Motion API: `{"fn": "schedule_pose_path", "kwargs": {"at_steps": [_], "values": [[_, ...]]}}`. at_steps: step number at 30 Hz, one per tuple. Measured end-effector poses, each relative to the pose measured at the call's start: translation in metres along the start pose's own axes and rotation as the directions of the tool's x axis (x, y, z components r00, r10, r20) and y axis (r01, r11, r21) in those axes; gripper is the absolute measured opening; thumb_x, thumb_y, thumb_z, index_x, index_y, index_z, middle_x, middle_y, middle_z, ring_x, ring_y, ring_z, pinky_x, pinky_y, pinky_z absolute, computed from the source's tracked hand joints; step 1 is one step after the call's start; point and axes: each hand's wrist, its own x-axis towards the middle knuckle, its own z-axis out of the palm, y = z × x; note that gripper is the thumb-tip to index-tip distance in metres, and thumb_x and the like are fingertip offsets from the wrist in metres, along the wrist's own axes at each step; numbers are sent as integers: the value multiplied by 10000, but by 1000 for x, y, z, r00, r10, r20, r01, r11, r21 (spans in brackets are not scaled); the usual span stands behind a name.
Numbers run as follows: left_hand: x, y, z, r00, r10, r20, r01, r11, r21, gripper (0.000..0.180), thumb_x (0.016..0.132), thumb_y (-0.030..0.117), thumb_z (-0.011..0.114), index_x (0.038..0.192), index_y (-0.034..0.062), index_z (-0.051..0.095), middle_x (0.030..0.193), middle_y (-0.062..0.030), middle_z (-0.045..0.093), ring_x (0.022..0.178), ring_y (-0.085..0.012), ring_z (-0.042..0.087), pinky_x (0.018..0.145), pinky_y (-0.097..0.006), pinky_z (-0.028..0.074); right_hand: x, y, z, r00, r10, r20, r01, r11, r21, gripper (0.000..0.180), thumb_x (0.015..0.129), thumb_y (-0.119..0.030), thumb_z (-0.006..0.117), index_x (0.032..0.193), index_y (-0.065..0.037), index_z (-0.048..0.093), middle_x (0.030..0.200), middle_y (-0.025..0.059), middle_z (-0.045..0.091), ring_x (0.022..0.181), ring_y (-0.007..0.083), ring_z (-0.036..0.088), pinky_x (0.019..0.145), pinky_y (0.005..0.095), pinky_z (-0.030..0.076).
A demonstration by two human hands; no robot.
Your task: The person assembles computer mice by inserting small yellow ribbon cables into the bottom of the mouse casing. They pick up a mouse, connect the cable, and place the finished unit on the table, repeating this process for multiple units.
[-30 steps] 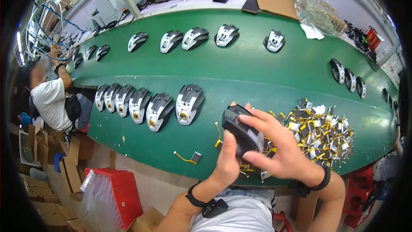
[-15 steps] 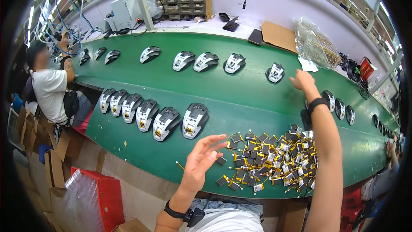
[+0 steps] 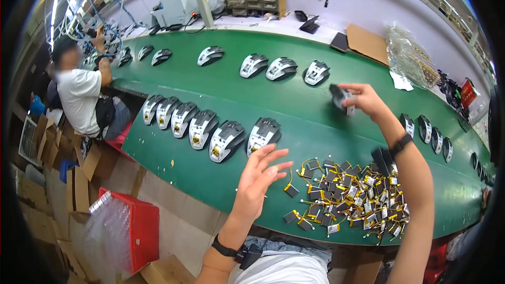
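My right hand (image 3: pixel 365 101) is closed around the side of a grey and black computer mouse (image 3: pixel 341 100), tilted over the green bench. Fingers apart and holding nothing, my left hand (image 3: pixel 258 181) hovers over the near edge, left of a heap of small flat batteries (image 3: pixel 357 194) with yellow ends and thin wires. One loose battery (image 3: pixel 291 190) lies just beside its fingertips. Past that hand runs a slanting row of several mouse bodies, the nearest mouse (image 3: pixel 264 135) partly behind my fingers; yellow pieces show in their open backs. A dark mouse (image 3: pixel 383 160) sits partly behind my right forearm.
Along the far strip stand more mice (image 3: pixel 281 68), with others (image 3: pixel 435 139) at the right. A cardboard sheet (image 3: pixel 367 43), phone-like dark slab (image 3: pixel 339 42) and clear plastic bag (image 3: pixel 407 55) lie behind. A person (image 3: pixel 79 92) works at left; a red bin (image 3: pixel 143 231) stands below.
My right hand has moved from just right of a mouse on the far strip to gripping that mouse, now lifted and tilted. My left hand stays open. The whole view has shifted.
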Motion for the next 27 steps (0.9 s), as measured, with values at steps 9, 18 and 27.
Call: {"fn": "schedule_pose_path", "kwargs": {"at_steps": [9,18,27], "values": [[10,-14,-4,999,38,-14,-41,891,-452,556,1012,431,403,1377,12,403,1274,-185,566,1098,-354,622,922,-447,530,-109,-93,128,950,-256,176,164,895,415,485,754,-151,797,1134,-2,535,1081,154,670,891,227,689,788,350,542],[-1,-6,-18,987,28,-156,-89,913,-398,578,993,484,361,1362,50,454,1272,-244,570,1056,-431,629,851,-501,558,-104,-36,168,966,-28,255,175,797,-578,228,747,-288,742,807,-70,716,723,112,693,717,299,688,667,416,546],[-7,-7,-19,991,37,-126,-84,916,-393,581,990,473,373,1349,23,451,1281,-244,561,1063,-420,629,842,-494,569,-120,-47,143,946,-102,308,78,993,90,148,798,-134,753,835,-14,675,793,51,692,719,125,649,650,298,519]]}}
